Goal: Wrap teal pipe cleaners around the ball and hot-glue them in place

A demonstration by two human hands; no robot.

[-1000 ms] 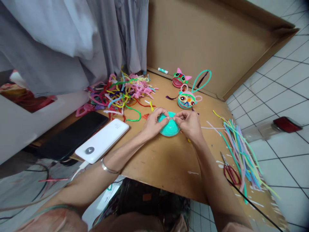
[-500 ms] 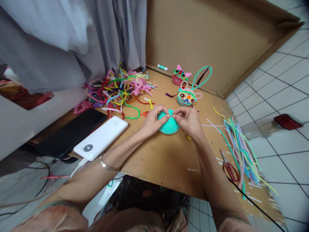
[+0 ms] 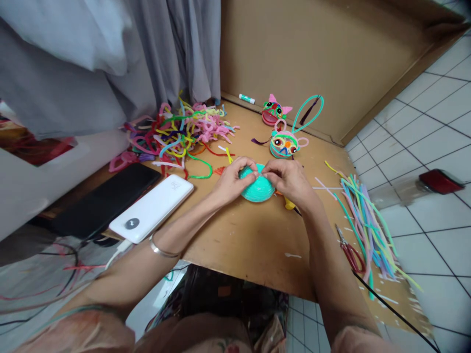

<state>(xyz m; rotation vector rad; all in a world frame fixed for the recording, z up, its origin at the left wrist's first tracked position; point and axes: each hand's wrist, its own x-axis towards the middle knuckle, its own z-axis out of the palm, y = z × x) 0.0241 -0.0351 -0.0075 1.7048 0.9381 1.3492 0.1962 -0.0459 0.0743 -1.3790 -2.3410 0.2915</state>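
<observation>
A turquoise dome (image 3: 258,189), wound in rings that look like pipe cleaner, is between my hands over the table. My left hand (image 3: 235,179) grips its left side, thumb on top and fingers curled around the edge. With thumb and forefinger pinched together, my right hand (image 3: 289,180) works at the dome's upper right edge. Whether a small piece sits between the fingertips is too small to tell. Behind them stand two finished animal-face crafts, one with pink loop ears (image 3: 285,144) and one with pink pointed ears (image 3: 274,113).
A tangled heap of coloured pipe cleaners (image 3: 184,132) lies back left, near a white power bank (image 3: 152,208) and a black slab (image 3: 106,201). On the right are red-handled scissors (image 3: 351,255) and a pipe cleaner bundle (image 3: 370,230). A glue stick (image 3: 247,99) rests by the cardboard wall (image 3: 287,54).
My right hand has shifted slightly rightward, and a yellow piece beneath it shows more. Both hands stay on the turquoise dome. The view has shifted a little.
</observation>
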